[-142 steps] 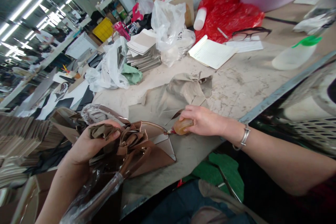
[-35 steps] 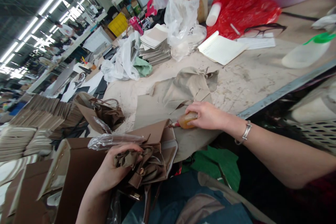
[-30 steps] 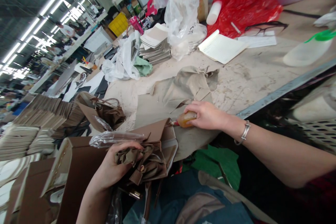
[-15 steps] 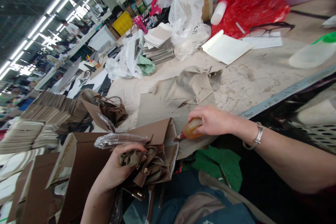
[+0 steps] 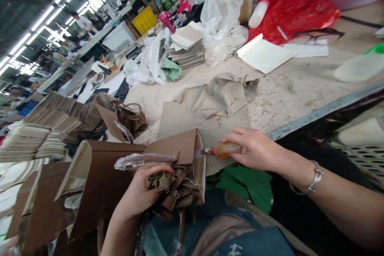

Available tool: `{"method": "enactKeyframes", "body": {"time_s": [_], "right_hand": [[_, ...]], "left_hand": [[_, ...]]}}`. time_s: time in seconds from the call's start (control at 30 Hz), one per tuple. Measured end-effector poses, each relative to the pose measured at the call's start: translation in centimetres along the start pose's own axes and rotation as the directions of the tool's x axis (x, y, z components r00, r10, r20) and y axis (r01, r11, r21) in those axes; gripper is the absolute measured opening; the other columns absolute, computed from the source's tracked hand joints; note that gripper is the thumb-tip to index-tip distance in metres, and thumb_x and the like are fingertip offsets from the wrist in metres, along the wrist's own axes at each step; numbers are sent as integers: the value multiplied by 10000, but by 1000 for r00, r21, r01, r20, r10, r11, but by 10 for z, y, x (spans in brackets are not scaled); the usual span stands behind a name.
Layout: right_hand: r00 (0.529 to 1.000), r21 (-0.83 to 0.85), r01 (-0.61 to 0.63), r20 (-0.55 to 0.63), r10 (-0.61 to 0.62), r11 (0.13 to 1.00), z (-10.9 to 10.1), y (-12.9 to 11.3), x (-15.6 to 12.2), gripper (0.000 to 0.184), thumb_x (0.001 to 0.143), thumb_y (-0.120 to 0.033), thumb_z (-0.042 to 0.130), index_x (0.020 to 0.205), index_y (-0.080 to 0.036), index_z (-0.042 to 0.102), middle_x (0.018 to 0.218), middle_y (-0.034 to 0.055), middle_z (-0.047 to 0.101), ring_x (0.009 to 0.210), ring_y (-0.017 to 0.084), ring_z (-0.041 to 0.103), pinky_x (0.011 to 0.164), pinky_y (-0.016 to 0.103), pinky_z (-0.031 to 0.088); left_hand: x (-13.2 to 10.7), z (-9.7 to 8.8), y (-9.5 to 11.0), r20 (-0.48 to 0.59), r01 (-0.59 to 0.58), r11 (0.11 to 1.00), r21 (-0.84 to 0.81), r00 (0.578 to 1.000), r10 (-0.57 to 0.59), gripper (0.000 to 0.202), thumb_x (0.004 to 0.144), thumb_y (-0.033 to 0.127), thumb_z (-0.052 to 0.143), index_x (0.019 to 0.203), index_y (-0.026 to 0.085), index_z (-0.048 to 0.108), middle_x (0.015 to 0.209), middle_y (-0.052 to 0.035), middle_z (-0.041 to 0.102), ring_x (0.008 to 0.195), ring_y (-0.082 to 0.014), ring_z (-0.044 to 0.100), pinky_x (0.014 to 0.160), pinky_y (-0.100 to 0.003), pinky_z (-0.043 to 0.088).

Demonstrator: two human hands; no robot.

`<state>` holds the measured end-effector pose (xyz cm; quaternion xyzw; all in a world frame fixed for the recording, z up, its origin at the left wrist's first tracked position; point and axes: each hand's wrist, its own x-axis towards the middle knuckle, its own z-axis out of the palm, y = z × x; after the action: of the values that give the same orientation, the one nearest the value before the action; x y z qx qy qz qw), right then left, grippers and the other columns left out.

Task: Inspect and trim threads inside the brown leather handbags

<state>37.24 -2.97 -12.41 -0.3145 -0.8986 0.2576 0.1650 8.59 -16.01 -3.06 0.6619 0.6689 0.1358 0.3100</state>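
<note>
A brown handbag (image 5: 174, 146) lies across my lap and the table edge, its side turned toward the right. My left hand (image 5: 141, 186) is closed around bunched brown lining cloth and straps of the bag. In my right hand (image 5: 255, 148) is an amber squeeze bottle (image 5: 228, 149) with a red cap and thin nozzle. The nozzle tip points left, at or very near the pale edge of the bag's side; I cannot tell whether it touches. A clear plastic-wrapped strip (image 5: 144, 161) rests on the bag above my left hand.
More brown bags (image 5: 102, 172) stand at the left, beside stacked panels (image 5: 60, 116). Crumpled brown paper (image 5: 216, 96) covers the table ahead. Farther back are a notepad (image 5: 264, 54), glasses (image 5: 318, 35), a red plastic bag (image 5: 294, 8) and a white bottle with green cap (image 5: 360, 64).
My right hand has drawn slightly right and turned the bottle, so more of it shows beside the bag's edge. My left hand still grips the bag; the view has shifted a little.
</note>
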Motion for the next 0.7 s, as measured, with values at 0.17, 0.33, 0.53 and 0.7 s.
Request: {"method": "enactKeyframes", "body": {"time_s": [0.17,0.33,0.53,0.7], "right_hand": [[999,-3,2,46,-2,1000,4,-1,-2,160,713,-155,592,865,-208,591,772,9,497,693,144,486,601,243,318],[1000,-27,-1,-27,0,1000,10,5,0,200,724,-147,573,914,-205,602,787,14,484,703,143,480,596,242,312],[997,31,72,22,-73,997,6,9,0,142,753,-170,569,884,-204,611,759,4,464,678,128,460,597,241,305],[999,-14,48,19,-47,999,2,10,-1,112,759,-173,549,850,-200,607,746,6,447,663,128,443,581,244,285]], "left_hand": [[-5,4,-4,17,-16,1000,-10,1000,17,339,618,56,521,886,196,675,910,-6,702,870,-179,643,800,-232,463],[-7,5,-12,28,9,1000,1,1000,-9,385,603,39,517,915,205,670,930,-5,697,890,-185,637,823,-240,458],[-8,6,-9,35,5,1000,7,999,-5,338,632,56,529,903,201,669,921,-6,698,876,-182,642,789,-224,466],[-6,6,-7,47,4,1000,5,999,-4,309,651,78,556,910,200,672,915,-6,702,870,-176,649,797,-213,475]]}}
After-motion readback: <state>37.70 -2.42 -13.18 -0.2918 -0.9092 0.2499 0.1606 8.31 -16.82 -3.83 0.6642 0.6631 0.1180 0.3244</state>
